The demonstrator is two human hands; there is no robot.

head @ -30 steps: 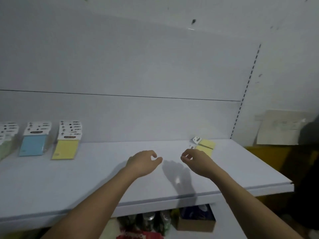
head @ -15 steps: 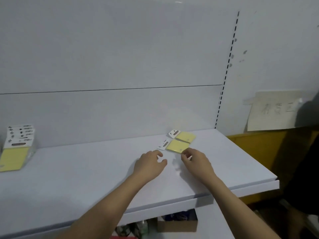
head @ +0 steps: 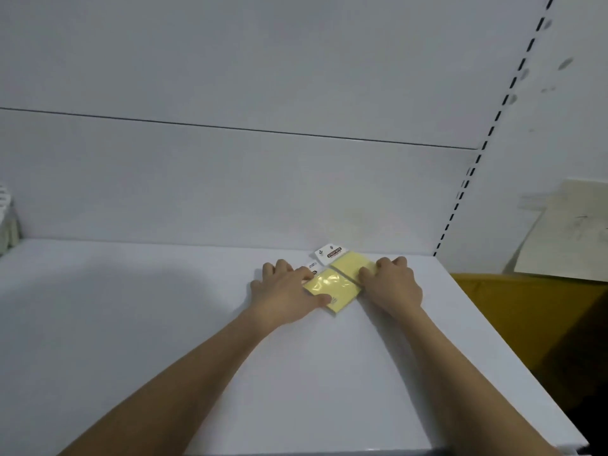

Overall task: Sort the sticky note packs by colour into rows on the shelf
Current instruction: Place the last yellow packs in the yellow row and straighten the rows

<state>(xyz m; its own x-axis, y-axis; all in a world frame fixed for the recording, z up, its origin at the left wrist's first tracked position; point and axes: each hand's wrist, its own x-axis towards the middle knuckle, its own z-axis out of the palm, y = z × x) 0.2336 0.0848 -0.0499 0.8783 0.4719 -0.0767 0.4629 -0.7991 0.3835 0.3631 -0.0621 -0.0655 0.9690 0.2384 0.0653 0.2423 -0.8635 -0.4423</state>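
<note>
Two flat yellow sticky note packs in shiny plastic wrap sit side by side toward the back right of the white shelf [head: 164,324], and there's a hand on each. The left hand [head: 283,292] has the nearer yellow pack [head: 332,287] pinched at its left edge, thumb lying on top near the front corner and fingers curled over the white header card end. The right hand [head: 393,286] covers the right side of the farther yellow pack [head: 350,266], fingers bent down over its edge, so it's gripping that one too. The packs touch along one long edge and lie at an angle, white header cards pointing to the back wall. Further out, a bit of another pack [head: 5,222] pokes in at the far left edge. A pale sheet of paper [head: 569,232] leans past the shelf's right end.
</note>
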